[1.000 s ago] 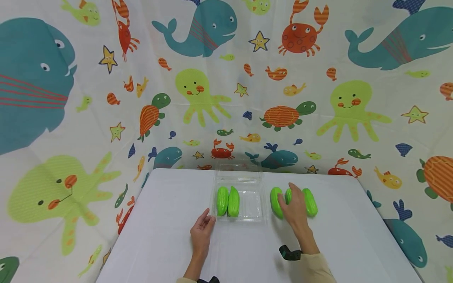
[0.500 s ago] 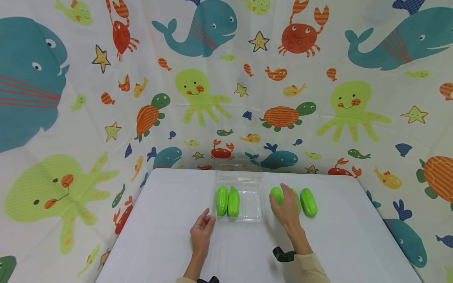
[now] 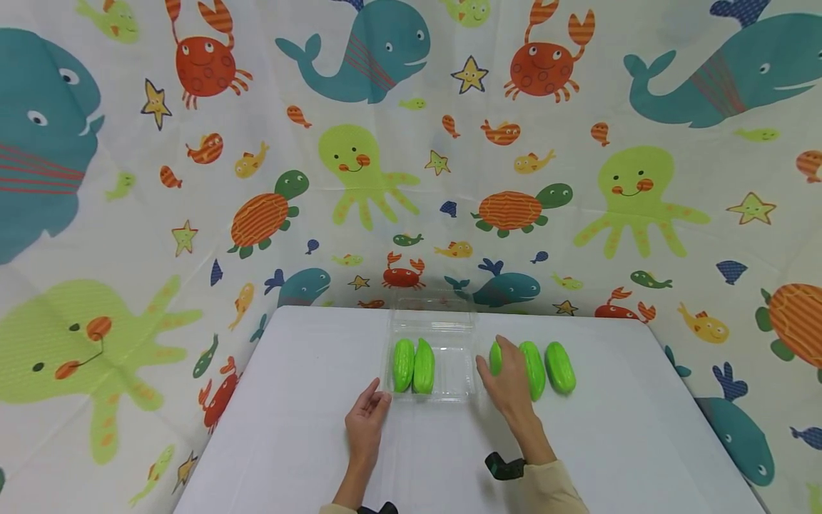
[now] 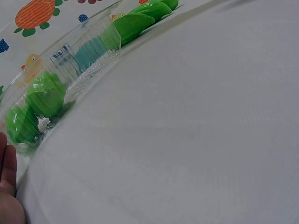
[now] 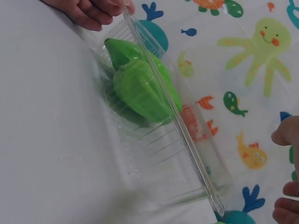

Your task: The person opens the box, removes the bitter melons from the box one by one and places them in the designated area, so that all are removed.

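A clear plastic clamshell container point(image 3: 457, 373) stands on the table with its lid raised at the back. Two bright green cucumbers, one point(image 3: 403, 365) at the left wall and another point(image 3: 424, 367) beside it, lie inside. My left hand point(image 3: 366, 427) touches the container's front left corner, fingers loosely bent. To the container's right, my right hand point(image 3: 510, 378) is over the leftmost of three loose cucumbers point(image 3: 495, 358), covering most of it. Thumb and fingers are spread apart; contact cannot be seen. The other two cucumbers, a middle one point(image 3: 532, 370) and a right one point(image 3: 561, 368), lie beside it.
A white table point(image 3: 308, 371) carries everything. Behind it and along its sides hangs a cloth point(image 3: 385, 178) printed with sea animals. Black camera mounts sit at both wrists, the right one point(image 3: 504, 467) showing more fully.
My right hand has shifted left, from over the middle loose cucumber to the leftmost one. The left hand, container and cucumbers stay put. The cloth at the left has moved outward.
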A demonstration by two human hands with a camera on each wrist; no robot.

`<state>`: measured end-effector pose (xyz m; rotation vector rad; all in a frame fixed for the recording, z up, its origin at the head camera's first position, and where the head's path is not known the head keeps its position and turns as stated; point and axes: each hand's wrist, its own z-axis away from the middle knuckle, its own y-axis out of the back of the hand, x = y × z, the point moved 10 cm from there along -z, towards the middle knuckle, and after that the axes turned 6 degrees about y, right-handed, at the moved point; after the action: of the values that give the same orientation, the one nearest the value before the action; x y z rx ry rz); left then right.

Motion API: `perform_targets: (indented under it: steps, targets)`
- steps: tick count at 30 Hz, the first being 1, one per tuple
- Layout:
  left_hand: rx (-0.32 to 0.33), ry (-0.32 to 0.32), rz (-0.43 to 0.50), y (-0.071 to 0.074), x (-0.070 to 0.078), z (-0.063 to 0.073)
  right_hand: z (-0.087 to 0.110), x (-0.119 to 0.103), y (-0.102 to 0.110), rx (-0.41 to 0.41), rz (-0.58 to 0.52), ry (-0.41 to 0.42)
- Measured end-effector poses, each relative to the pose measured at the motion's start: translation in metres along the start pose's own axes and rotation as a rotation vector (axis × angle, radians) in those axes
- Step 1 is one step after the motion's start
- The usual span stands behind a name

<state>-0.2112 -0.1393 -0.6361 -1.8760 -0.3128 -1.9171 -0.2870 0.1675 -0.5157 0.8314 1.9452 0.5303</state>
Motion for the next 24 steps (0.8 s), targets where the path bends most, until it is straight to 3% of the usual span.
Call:
perform_targets:
  steps: [11,24]
  targets:
    - [0.005,-0.013,-0.021,-0.001,0.003,0.001,0.004,-0.014,-0.010,0.044,-0.021,0.071]
    - [0.005,0.025,-0.024,-0.001,0.004,0.002,0.009,-0.019,-0.030,-0.039,-0.004,0.048]
